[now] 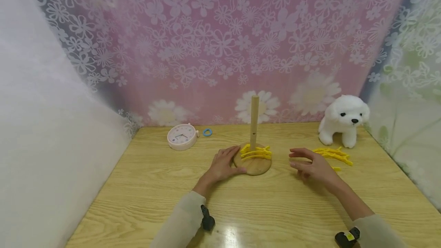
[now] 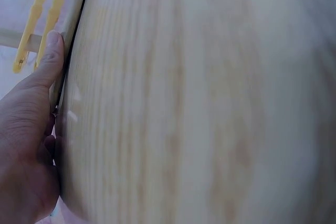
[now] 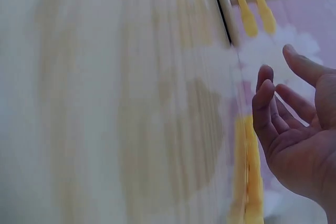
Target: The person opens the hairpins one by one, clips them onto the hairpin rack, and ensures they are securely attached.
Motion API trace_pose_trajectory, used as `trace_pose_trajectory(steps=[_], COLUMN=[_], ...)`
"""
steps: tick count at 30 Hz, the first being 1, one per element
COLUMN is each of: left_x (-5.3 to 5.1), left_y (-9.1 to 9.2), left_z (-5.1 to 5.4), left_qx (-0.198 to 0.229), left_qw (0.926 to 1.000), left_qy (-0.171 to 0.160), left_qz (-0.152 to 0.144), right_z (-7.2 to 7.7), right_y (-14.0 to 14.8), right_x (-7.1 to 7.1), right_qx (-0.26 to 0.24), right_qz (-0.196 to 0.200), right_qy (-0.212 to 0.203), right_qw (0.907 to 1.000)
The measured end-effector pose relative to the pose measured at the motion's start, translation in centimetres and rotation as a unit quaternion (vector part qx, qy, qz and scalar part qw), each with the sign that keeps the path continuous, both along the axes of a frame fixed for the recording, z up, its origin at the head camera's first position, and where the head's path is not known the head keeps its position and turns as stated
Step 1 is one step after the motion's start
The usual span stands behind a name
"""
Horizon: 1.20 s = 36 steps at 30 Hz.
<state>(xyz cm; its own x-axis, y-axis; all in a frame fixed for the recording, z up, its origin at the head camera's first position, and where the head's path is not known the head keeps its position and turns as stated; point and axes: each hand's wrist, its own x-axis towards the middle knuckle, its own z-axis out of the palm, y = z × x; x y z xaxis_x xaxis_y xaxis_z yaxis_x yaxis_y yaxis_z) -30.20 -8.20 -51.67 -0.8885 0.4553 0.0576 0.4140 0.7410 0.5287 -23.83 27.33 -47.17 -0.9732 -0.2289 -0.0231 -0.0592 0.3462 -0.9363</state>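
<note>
In the head view, just below centre, a round wooden base (image 1: 255, 168) lies flat, its pale post (image 1: 254, 121) upright, with curved yellow pieces (image 1: 256, 152) one above another at its foot. More yellow strips (image 1: 335, 154) lie loosely grouped at centre right.

Wood-grain table (image 1: 268, 209) is reflecting light in its near part. Pale pink clock (image 1: 182, 137) is lying back left, blue ring (image 1: 208, 136) lying just beside it. Round wooden base (image 1: 255, 167) is resting near middle. Yellow pieces (image 1: 336, 155) are lying right, white plush dog (image 1: 339, 123) standing behind.
</note>
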Motion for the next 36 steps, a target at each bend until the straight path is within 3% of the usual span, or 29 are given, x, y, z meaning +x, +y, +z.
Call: trace_pose_trajectory(steps=[7, 19, 31, 36], left_x=[0.1, 0.1, 0.2, 0.2], left_y=[0.0, 0.0, 0.0, 0.0], left_z=[0.1, 0.2, 0.4, 0.5], left_qx=[0.005, -0.002, -0.005, -0.006], left_qw=[1.0000, 1.0000, 1.0000, 1.0000], left_qy=[0.007, 0.002, 0.003, 0.001], left_qz=[-0.001, -0.003, -0.002, -0.005], right_z=[0.1, -0.4, -0.5, -1.0], right_y=[3.4, 8.4, 9.4, 10.0], right_x=[1.0, 2.0, 2.7, 2.5], right_qx=[0.044, 0.085, 0.123, 0.186], right_qz=[0.001, -0.060, -0.044, -0.046], right_qy=[-0.004, 0.034, 0.026, 0.044], right_qw=[0.9990, 0.9940, 0.9911, 0.9804])
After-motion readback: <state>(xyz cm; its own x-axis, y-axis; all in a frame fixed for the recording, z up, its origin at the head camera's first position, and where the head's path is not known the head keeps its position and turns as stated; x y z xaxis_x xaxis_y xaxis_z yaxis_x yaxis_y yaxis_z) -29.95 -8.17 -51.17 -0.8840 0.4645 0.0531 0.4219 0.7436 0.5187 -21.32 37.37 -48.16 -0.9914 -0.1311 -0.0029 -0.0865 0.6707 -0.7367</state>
